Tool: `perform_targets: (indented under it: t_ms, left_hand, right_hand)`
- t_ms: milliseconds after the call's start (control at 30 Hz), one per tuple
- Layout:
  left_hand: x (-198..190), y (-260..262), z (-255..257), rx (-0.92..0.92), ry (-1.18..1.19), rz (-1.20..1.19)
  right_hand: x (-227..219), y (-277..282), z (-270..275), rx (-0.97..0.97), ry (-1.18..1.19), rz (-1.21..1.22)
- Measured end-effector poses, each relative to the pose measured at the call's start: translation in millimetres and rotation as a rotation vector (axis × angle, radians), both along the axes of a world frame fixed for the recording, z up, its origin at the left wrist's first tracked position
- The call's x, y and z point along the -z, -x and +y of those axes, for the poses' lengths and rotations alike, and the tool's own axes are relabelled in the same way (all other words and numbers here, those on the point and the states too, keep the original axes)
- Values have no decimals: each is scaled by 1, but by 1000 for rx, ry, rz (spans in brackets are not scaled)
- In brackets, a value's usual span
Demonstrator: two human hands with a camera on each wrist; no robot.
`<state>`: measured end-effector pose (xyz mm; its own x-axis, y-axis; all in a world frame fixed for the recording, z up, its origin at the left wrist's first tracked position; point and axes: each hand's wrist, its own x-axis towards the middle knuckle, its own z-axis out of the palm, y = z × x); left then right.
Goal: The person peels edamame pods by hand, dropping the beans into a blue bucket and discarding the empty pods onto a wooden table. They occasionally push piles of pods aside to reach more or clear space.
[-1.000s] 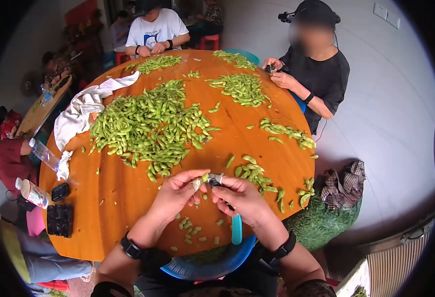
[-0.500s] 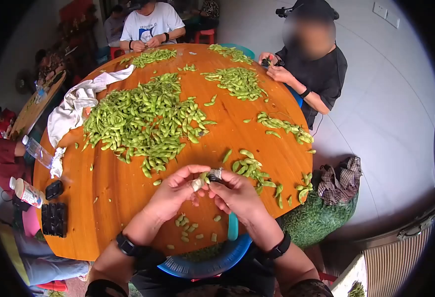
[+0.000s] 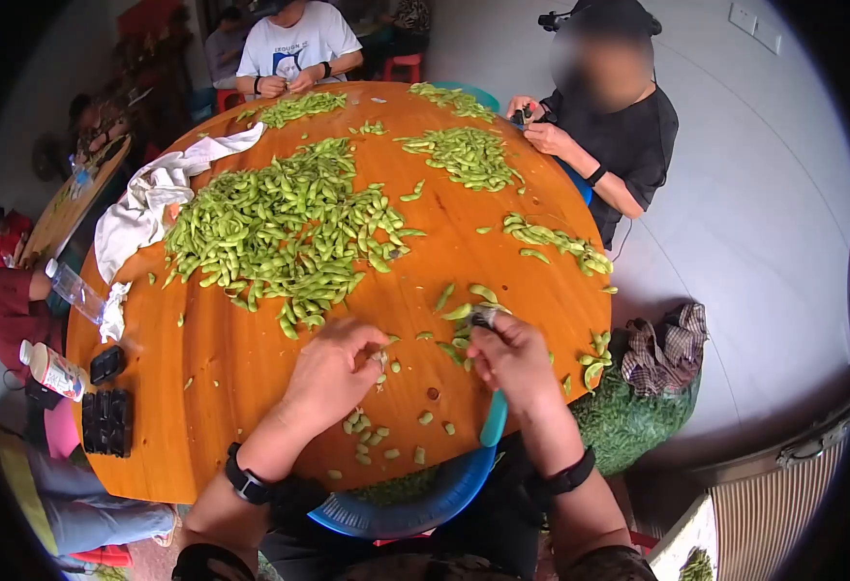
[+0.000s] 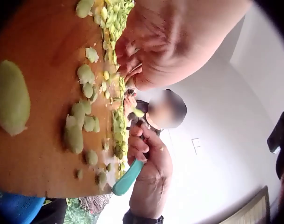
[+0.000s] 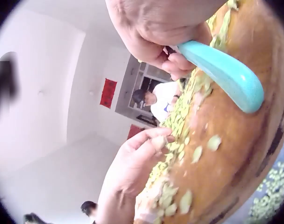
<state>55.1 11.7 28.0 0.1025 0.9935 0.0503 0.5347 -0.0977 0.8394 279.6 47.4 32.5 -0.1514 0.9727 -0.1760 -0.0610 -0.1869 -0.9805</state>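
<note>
In the head view my left hand hovers over the table, its index finger and thumb a little apart. A pale cover wraps the thumb, clearer on my left hand in the right wrist view. My right hand grips a tool with a turquoise handle, beside the small group of pods. The left wrist view shows a green pod at the tool's upper end, above my right hand; whether it is held there is unclear. Loose shelled beans lie below my left hand.
A large heap of pods covers the table's middle left. A blue basin stands below the near edge. At the left are a white cloth, bottles and black cases. Two people sit across and at the right.
My hands have parted. The right one has moved right with the tool, to the small group of pods; the left one has stayed near its place, and its fingertips have come away from the tool.
</note>
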Motion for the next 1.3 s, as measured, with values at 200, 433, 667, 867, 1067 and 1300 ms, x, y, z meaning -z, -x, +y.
perform_targets:
  t_ms: [200, 433, 667, 867, 1067, 1300]
  left_hand:
    - [15, -10, 13, 6, -378, 472]
    - [15, -9, 14, -55, -323, 323]
    - [13, -15, 4, 5, 8, -334]
    - [22, -16, 3, 98, -9, -568]
    - [33, -19, 5, 64, -69, -577]
    - [18, -20, -2, 17, -73, -419]
  right_hand:
    - [1, -23, -4, -49, -32, -161]
    - [-4, 5, -17, -265, -169, -214]
    - [-10, 22, -19, -342, 73, -82]
    - [0, 21, -22, -328, 94, 38]
    - [0, 21, -23, -316, 191, 136]
    - [2, 28, -24, -310, 136, 41]
